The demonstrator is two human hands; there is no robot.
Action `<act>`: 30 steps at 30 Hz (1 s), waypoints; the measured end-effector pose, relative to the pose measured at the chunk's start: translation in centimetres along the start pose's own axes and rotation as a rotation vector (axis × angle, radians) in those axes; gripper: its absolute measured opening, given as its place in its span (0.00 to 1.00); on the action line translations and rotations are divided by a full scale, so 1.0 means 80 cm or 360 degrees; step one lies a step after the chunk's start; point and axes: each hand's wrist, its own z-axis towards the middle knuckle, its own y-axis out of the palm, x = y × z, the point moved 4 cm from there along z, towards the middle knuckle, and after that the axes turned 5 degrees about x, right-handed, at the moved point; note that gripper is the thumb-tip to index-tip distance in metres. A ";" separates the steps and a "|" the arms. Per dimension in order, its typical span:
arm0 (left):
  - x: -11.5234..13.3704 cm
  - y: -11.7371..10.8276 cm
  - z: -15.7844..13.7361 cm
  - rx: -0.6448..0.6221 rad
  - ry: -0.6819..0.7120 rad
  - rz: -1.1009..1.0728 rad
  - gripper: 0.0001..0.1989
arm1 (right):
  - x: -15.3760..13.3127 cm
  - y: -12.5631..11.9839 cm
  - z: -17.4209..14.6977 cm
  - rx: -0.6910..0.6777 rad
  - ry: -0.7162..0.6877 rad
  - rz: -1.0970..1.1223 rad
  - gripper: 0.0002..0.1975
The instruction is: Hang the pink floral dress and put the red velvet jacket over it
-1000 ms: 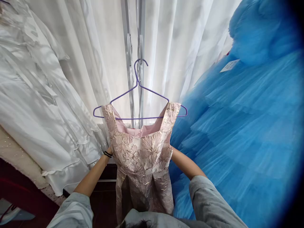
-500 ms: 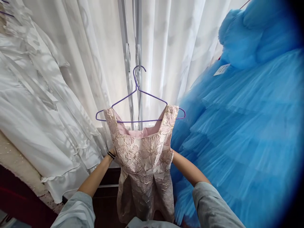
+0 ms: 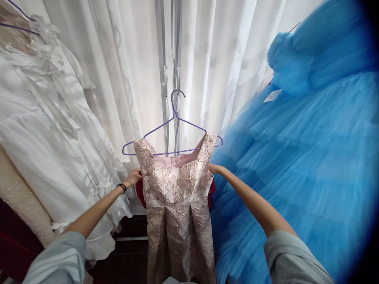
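We see a pale pink dress (image 3: 177, 197) with raised gold flowers, hanging in the middle of the view, straight ahead of us and between our two hands. Its long axis runs up and down, from the purple hanger (image 3: 174, 114) at its shoulders to the skirt at the bottom edge, near our body. The hanger's hook sits in front of grey bars (image 3: 160, 43) and a white curtain (image 3: 204, 59). Our left hand (image 3: 134, 177) is at the dress's left side below the armhole, so the dress lies just to its right; its fingertips go out of sight at the edge, beside red cloth (image 3: 140, 194) that shows behind the dress on both sides. Our right hand (image 3: 213, 169) is slightly higher in view and looks the nearer of the two, partly tucked behind the right armhole, with the dress to its left. We cannot tell whether either hand is spread or pinching the red cloth, because the fingers are hidden. A white gown (image 3: 44, 130) hangs on the left, and a large blue gown (image 3: 310, 157) fills the right.
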 end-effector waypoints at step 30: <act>0.190 -0.068 -0.104 0.0577 -0.0297 0.0287 0.22 | -0.137 -0.081 -0.055 0.0249 0.0226 -0.0433 0.20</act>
